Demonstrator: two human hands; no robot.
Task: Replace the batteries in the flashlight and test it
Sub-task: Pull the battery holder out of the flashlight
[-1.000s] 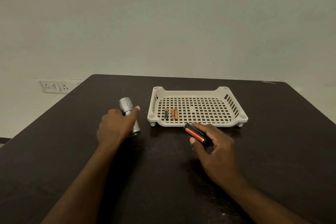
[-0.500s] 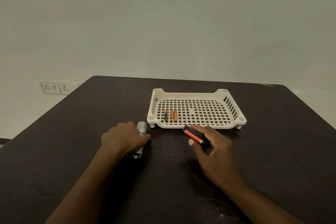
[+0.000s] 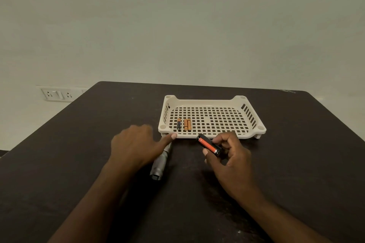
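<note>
A silver flashlight (image 3: pixel 159 164) lies on the dark table (image 3: pixel 296 163), its wide end toward me. My left hand (image 3: pixel 136 144) hovers over its far end. The thumb stretches toward the tray's near left corner, and the fingers are not wrapped round the flashlight. My right hand (image 3: pixel 231 160) pinches a black battery holder (image 3: pixel 209 145) with an orange cell in it, just in front of the tray. The white perforated tray (image 3: pixel 246 136) holds three small batteries: a black and copper one (image 3: pixel 179 124) and two orange ones (image 3: pixel 187 124) side by side.
The tray stands at the middle of the table toward the far edge. A pale wall rises behind the table, with a socket panel (image 3: pixel 57 94) at the left. The table's left edge runs diagonally close to my left arm.
My left hand brought the flashlight from the left toward the middle, laid it down with the wide end toward me, and loosened its hold. My right hand with the battery holder stayed nearly still.
</note>
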